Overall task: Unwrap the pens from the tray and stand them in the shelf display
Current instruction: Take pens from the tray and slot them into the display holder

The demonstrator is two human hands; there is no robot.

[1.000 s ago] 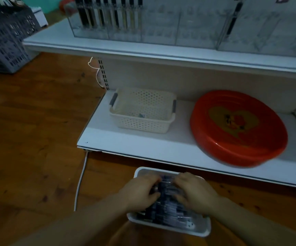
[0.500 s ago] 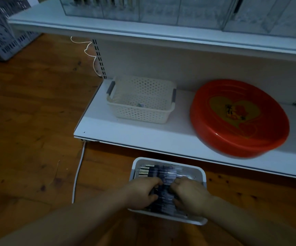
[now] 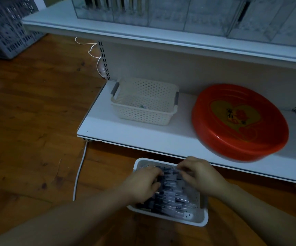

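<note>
- A white tray (image 3: 199, 220) sits on the wooden floor (image 3: 28, 139), just in front of the bottom shelf (image 3: 143, 139), and holds a heap of wrapped pens (image 3: 172, 194).
- The left hand (image 3: 142, 183) rests on the heap's left side, fingers curled down into the pens; whether it grips any cannot be told.
- The right hand (image 3: 198, 176) is over the far right part of the tray, fingertips bent and drawn together at the wrapped pens, seemingly pinching the wrapping; motion blur leaves this unsure.
- On the bottom shelf stand a cream perforated basket (image 3: 143, 102) and, to its right, a red round platter (image 3: 239, 121) with a heart design.
- The upper shelf (image 3: 108, 32) carries a clear acrylic pen display (image 3: 161, 15), with a few pens standing in its left compartments.
- A grey crate (image 3: 5, 29) stands at the far left; a white cable (image 3: 79, 173) lies on the floor.
</note>
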